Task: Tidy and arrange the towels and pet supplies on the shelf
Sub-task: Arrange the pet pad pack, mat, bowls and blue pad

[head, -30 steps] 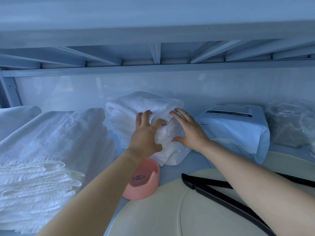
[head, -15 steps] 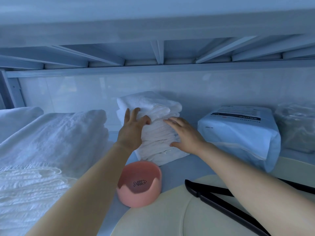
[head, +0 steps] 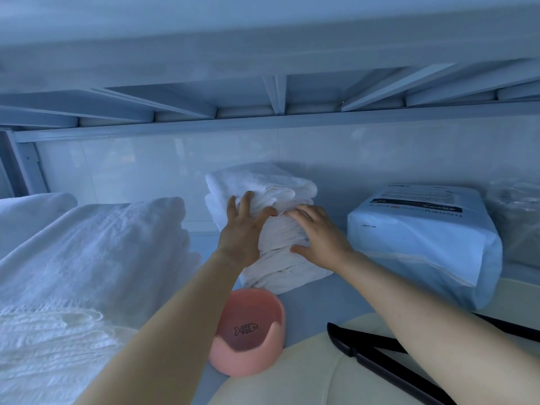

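Observation:
A small stack of folded white towels (head: 268, 185) sits mid-shelf against the back wall. My left hand (head: 242, 229) presses flat against the stack's left front, fingers straight and spread, thumb on the cloth. My right hand (head: 317, 235) lies on the right front of the same stack, fingers extended over the folds. A pink pet bowl (head: 248, 331) with a fish-bone mark stands on the shelf just in front of the stack, under my left forearm. A white plastic-wrapped pack (head: 423, 238) lies to the right of the towels.
A large pile of white towels (head: 87, 258) fills the shelf's left side. A clear bag (head: 517, 220) lies at far right. A cream round object (head: 306, 375) with a black hanger (head: 365, 355) on it sits at the front. The upper shelf's frame (head: 263, 118) hangs low overhead.
The towel stack has been pushed back toward the wall and squared up. Both hands stayed on its front, the left shifting slightly up the left side.

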Tool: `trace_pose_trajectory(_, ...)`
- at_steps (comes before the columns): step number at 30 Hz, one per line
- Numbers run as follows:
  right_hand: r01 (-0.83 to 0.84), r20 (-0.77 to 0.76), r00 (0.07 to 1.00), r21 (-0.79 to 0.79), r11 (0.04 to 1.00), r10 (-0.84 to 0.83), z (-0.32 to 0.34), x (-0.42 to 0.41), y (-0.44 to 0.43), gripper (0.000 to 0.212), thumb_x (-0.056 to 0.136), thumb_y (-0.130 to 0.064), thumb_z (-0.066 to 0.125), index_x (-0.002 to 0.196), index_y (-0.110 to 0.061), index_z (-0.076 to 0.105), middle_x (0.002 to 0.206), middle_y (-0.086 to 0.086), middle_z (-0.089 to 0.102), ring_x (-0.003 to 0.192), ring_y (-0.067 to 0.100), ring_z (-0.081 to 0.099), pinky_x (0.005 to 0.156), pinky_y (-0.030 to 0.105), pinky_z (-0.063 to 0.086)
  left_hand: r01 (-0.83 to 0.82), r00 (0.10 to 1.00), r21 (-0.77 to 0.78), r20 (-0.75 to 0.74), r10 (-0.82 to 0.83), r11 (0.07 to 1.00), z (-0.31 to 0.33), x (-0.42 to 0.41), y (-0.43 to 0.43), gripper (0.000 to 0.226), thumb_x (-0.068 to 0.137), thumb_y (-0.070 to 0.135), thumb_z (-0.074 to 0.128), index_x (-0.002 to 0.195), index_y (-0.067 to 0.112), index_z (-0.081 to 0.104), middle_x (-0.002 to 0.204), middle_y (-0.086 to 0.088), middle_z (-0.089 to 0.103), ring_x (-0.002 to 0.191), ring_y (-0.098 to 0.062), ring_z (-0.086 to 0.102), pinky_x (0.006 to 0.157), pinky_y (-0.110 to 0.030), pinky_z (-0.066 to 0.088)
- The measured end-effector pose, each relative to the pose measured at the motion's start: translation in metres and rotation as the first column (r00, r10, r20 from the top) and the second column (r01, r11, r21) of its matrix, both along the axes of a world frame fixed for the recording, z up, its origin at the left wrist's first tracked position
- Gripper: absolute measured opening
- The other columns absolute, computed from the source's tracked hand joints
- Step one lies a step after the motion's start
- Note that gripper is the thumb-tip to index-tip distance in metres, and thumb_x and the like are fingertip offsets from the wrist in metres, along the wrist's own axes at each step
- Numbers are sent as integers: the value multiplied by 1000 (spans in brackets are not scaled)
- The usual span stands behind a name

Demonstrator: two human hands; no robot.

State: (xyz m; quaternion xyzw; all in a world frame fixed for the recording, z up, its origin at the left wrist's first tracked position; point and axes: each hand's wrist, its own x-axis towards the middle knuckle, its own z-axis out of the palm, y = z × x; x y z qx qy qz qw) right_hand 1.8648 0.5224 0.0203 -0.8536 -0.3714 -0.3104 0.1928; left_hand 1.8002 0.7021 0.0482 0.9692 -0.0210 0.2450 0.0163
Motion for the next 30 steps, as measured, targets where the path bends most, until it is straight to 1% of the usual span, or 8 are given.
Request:
trace_pose_trajectory(5, 0, -36, 999, 7, 1000, 0, -9, 0, 9, 72, 74, -28, 76, 137, -21, 41, 138, 1, 37, 129, 21, 30, 105, 30, 31, -10, 1000, 16, 4, 10, 1000, -1, 16, 10, 73, 72, -5, 55, 129, 36, 36, 151, -4, -3, 138, -40, -9, 71, -35, 55)
trace_pose_trajectory(11, -20, -86, 996, -37, 999, 17, -5, -4, 13, 79, 73, -22, 76, 141, -21, 36, 143, 1, 33, 132, 20, 29, 106, 34, 34, -46, 999, 23, 26, 46, 999, -3, 20, 19, 70, 72, -9, 53, 125, 35, 40, 152, -1, 0, 139, -37, -9, 65, -33, 51)
trace_pose_trajectory(13, -8, -92, 996, -45, 999, 4, -6, -6, 12, 80, 74, -20, 76, 143, -21, 34, 146, 2, 31, 134, 21, 27, 108, 34, 31, -53, 998, 11, 23, 52, 999, -4, 18, 16, 69, 74, -7, 54, 126, 35, 39, 152, 0, 0, 140, -38, -11, 72, -35, 51)
trace_pose_trajectory(15, 7, -98, 995, -47, 999, -11, -8, -7, 8, 81, 75, -17, 75, 144, -20, 32, 150, 3, 27, 136, 21, 24, 110, 33, 29, -54, 998, -17, 22, 54, 998, -4, 17, 13, 67, 75, -3, 54, 126, 36, 37, 153, -1, -3, 139, -40, -16, 90, -43, 48)
trace_pose_trajectory(18, 35, -109, 993, -17, 999, -37, -14, -11, 0, 80, 75, -15, 75, 143, -20, 33, 151, 3, 25, 137, 22, 25, 111, 30, 27, -67, 998, -72, 14, 68, 995, -7, 12, 7, 70, 72, 1, 56, 127, 36, 33, 153, -3, -11, 137, -38, -24, 109, -57, 23)
trace_pose_trajectory(21, 85, -126, 989, 33, 996, -80, -14, -16, -10, 77, 77, -16, 74, 142, -20, 34, 151, 2, 25, 137, 22, 25, 110, 34, 30, -45, 997, -91, 59, 50, 995, -11, 5, 1, 70, 73, 6, 60, 130, 35, 32, 153, -2, -16, 137, -36, -27, 110, -60, 15)
trace_pose_trajectory(27, 112, -98, 991, 180, 977, -96, -1, -8, -15, 77, 74, -19, 75, 140, -17, 35, 144, 5, 31, 130, 26, 37, 103, 36, 38, -54, 994, -50, 97, 59, 997, -13, 1, -1, 85, 77, 9, 64, 141, 39, 17, 153, -5, -19, 138, -37, -24, 107, -61, 20)
trace_pose_trajectory(30, 104, -80, 993, 178, 978, -91, 12, -1, -11, 87, 72, -20, 77, 144, -16, 28, 148, 8, 26, 134, 26, 33, 105, 36, 36, -88, 985, -63, 142, 96, 994, -14, 2, 3, 99, 76, 5, 64, 143, 42, 2, 151, -6, -19, 139, -37, -20, 105, -62, 25)
